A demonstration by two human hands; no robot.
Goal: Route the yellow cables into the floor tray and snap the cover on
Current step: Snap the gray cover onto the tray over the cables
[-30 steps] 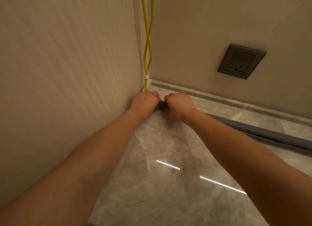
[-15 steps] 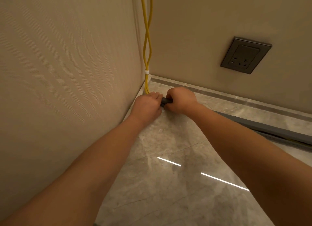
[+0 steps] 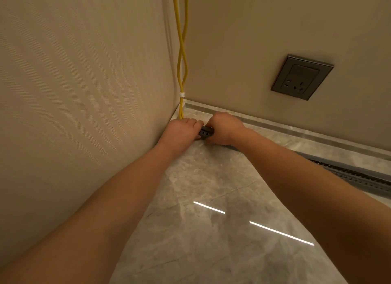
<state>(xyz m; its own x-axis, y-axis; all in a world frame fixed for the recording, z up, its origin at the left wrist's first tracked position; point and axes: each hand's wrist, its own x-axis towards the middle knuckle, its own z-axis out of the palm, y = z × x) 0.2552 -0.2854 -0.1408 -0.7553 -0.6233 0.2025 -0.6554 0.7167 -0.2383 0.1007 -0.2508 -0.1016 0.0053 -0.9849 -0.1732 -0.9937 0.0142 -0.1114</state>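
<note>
Both hands were down on the floor (image 3: 211, 230) in the corner where two walls met. The left hand (image 3: 182, 131) and the right hand (image 3: 224, 128) were curled tight around the end of the grey floor tray (image 3: 205, 133). The tray ran along the back wall toward the right edge. Two yellow cables (image 3: 181, 50) hung down the corner, tied by a white band (image 3: 181, 94), and went behind the left hand. A grey socket (image 3: 301, 77) sat on the back wall.

You're in a finished indoor room corner: striped beige wallpaper (image 3: 84, 82), glossy grey marble-look floor tiles (image 3: 211, 241), dark grey wall socket (image 3: 301, 77).
</note>
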